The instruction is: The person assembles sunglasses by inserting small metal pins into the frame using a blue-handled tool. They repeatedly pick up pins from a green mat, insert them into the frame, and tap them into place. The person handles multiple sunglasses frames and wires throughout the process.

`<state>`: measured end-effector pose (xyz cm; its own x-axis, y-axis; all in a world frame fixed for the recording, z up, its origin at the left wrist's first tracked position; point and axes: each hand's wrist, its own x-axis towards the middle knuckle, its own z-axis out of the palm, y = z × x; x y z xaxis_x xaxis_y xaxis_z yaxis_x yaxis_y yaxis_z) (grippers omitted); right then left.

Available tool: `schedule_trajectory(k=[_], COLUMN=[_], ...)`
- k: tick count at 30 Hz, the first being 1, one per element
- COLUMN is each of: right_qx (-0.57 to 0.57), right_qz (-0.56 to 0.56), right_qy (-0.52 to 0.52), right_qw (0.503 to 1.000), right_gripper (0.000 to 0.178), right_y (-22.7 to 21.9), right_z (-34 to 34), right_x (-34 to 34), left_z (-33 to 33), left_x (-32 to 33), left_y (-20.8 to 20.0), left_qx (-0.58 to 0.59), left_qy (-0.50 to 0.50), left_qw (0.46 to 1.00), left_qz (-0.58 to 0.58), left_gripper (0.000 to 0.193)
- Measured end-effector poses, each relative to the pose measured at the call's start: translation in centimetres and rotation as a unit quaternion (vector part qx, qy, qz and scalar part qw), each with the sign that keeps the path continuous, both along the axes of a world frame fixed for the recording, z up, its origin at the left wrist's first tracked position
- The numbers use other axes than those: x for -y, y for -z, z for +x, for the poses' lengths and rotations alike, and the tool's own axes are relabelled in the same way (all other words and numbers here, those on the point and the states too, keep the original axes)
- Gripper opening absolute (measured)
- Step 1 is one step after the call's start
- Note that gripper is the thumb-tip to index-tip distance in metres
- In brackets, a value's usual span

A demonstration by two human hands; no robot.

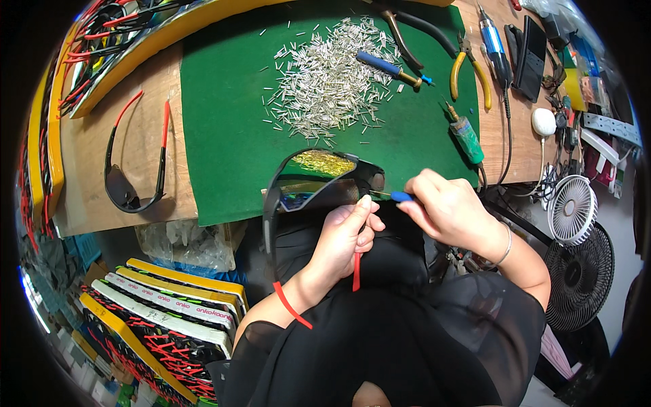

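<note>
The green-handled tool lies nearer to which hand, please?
Right. The right hand is below the green-handled tool in the picture; the left hand is farther off, below and left.

We hold black, red-tipped sunglasses (322, 163) unfolded; our blue-handled screwdriver (401, 197) points at their right hinge.

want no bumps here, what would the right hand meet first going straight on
Probably the sunglasses in the left hand, where the screwdriver in the right hand points; depth is unclear.
</note>
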<state>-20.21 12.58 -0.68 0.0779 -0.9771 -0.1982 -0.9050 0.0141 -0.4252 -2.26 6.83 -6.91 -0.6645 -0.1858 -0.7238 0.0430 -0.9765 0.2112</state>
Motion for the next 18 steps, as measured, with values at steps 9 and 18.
schedule_trajectory(k=[9, 18], right_qx=[0.037, -0.032], right_qz=[-0.006, -0.009], right_qy=[0.004, -0.004], right_qw=[0.999, 0.999], right_gripper=[0.025, 0.025], right_y=[0.1, 0.5], right_z=[-0.1, 0.1], right_x=[-0.1, -0.7], left_z=[0.0, 0.0], left_x=[0.2, 0.2], left_y=[-0.2, 0.0], left_qx=[-0.003, -0.009], left_qy=[0.007, 0.002], left_qw=[1.0, 1.0], left_qz=[-0.008, 0.004], left_gripper=[0.027, 0.028])
